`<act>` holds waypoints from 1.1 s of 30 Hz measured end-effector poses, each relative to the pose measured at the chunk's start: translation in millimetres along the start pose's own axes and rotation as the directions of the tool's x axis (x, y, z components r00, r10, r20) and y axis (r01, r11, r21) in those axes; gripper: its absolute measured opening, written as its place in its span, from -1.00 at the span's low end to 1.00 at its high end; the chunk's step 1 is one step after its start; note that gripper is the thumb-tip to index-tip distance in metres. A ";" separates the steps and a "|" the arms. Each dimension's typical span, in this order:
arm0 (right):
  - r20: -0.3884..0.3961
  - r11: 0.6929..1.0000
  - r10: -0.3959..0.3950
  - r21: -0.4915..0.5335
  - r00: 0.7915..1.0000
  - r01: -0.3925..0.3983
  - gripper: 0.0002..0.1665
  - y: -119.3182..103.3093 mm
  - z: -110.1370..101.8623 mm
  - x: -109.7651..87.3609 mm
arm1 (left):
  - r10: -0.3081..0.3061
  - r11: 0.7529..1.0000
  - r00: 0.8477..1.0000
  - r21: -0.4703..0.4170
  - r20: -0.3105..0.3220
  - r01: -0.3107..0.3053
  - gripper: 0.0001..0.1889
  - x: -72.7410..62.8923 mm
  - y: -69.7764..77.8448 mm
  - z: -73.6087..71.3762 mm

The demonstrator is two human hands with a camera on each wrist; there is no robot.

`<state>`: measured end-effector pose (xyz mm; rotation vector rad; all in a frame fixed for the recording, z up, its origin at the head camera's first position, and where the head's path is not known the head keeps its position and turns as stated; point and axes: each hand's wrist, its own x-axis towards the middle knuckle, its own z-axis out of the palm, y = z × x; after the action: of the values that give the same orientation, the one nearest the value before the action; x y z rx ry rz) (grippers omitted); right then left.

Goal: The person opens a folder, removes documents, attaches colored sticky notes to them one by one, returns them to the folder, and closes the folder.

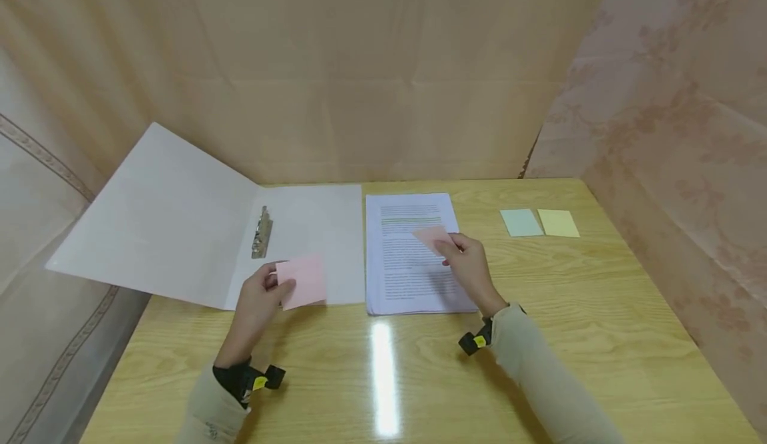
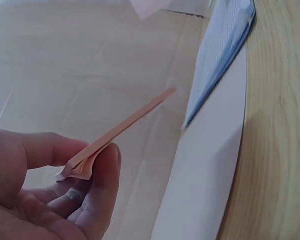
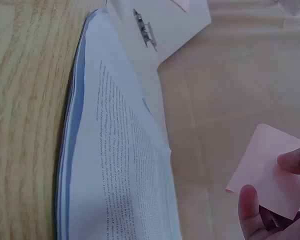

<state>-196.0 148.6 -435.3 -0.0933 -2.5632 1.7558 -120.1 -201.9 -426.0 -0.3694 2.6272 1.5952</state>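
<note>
A pad of pink sticky notes [image 1: 308, 281] is pinched between the thumb and fingers of my left hand [image 1: 257, 297], over the lower part of the open white binder [image 1: 323, 224]. Edge-on in the left wrist view, the pad [image 2: 127, 117] shows its thickness, with leaves parting at the held end. My right hand [image 1: 473, 267] pinches a single pink sticky note [image 1: 433, 236] above a stack of printed sheets [image 1: 413, 277]. In the right wrist view this note [image 3: 272, 167] curls slightly at one corner. A green highlighted line crosses the top sheet.
The binder's metal clip [image 1: 261, 232] lies near its spine, and its cover [image 1: 162, 218] leans up at the left. A light green pad [image 1: 521, 222] and a yellow pad [image 1: 558, 223] lie on the right of the wooden table [image 1: 569, 311]. Curtains [image 1: 371, 78] hang behind.
</note>
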 end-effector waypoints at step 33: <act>0.118 0.999 -0.013 -0.036 0.993 0.018 -0.69 10.9 -0.1 -0.6 | -0.196 0.943 0.977 0.290 0.078 0.166 -0.44 -25.2 -79.4 -68.6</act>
<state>-195.1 152.6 -445.3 0.0303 -2.6707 1.7598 -71.9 -292.7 -458.8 -0.4789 2.6006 1.1330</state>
